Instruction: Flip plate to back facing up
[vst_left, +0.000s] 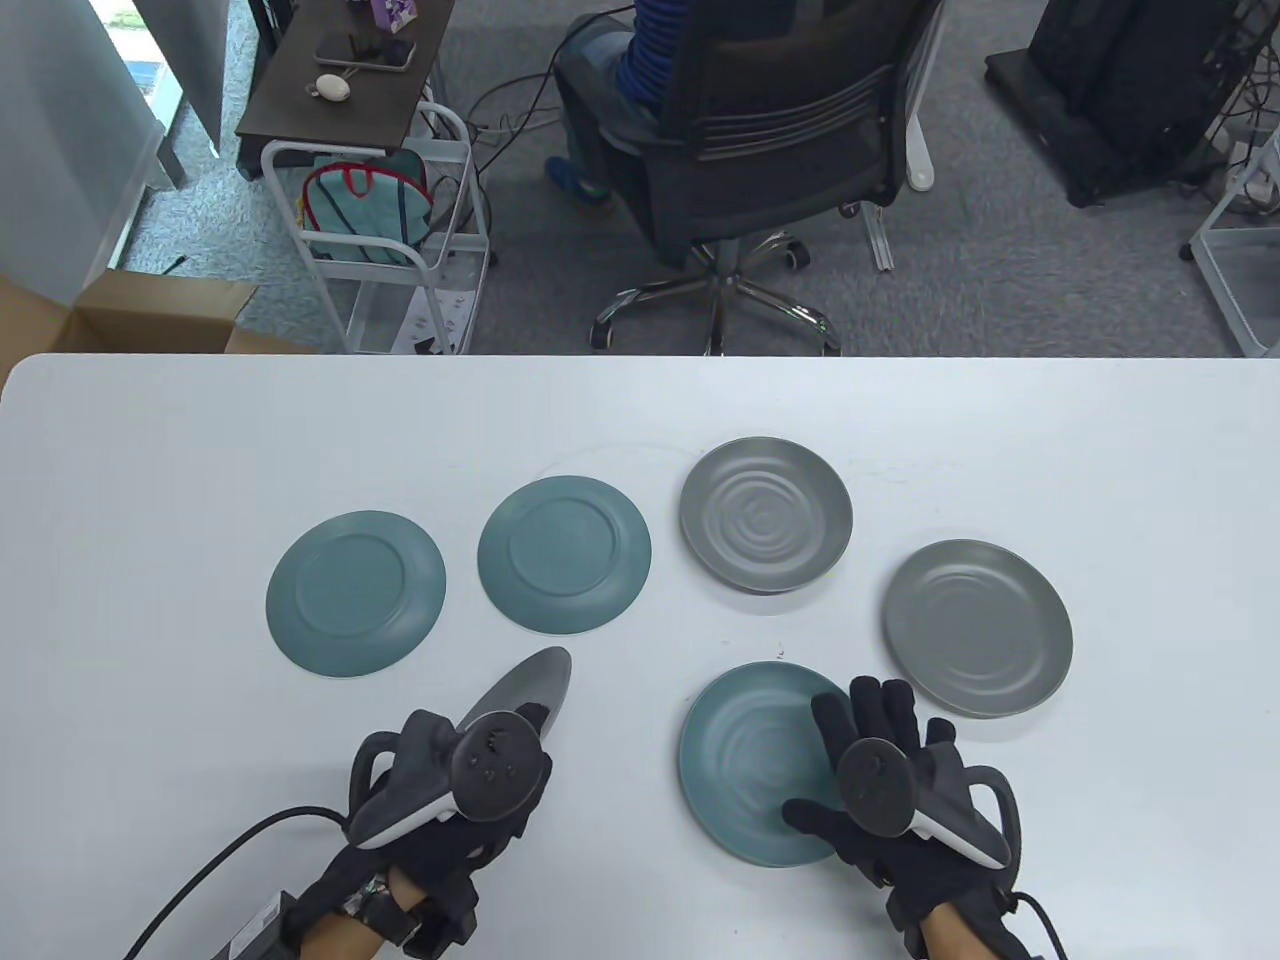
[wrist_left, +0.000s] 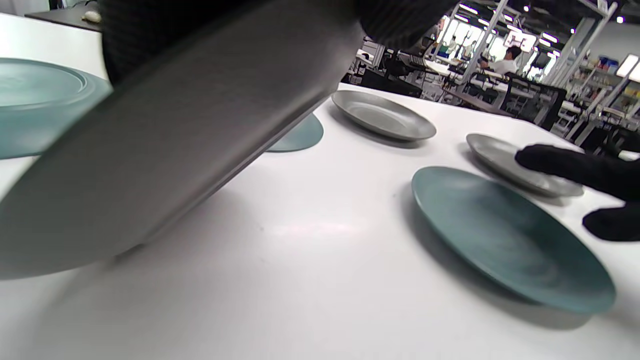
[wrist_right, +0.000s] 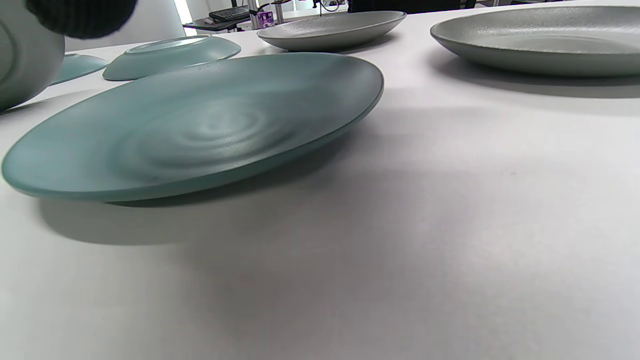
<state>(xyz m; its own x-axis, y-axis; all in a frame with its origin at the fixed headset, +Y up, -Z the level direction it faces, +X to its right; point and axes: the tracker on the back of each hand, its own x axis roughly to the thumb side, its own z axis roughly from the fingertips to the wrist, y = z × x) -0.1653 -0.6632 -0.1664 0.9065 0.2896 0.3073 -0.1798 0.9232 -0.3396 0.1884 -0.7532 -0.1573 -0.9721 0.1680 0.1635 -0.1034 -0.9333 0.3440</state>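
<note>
grey plate (vst_left: 525, 682) stands tilted on edge at the table's (vst_left: 150, 480) near left, and i see my left hand (vst_left: 455, 790) gripping it by the near rim. my right hand (vst_left: 890, 780) lies fingers spread over the ripple-faced teal plate (vst_left: 745, 760), holding nothing (contact i can't tell). beyond sit two teal plates (vst_left: 356, 593) backs up, and two grey plates (vst_left: 766, 513) face up.
</note>
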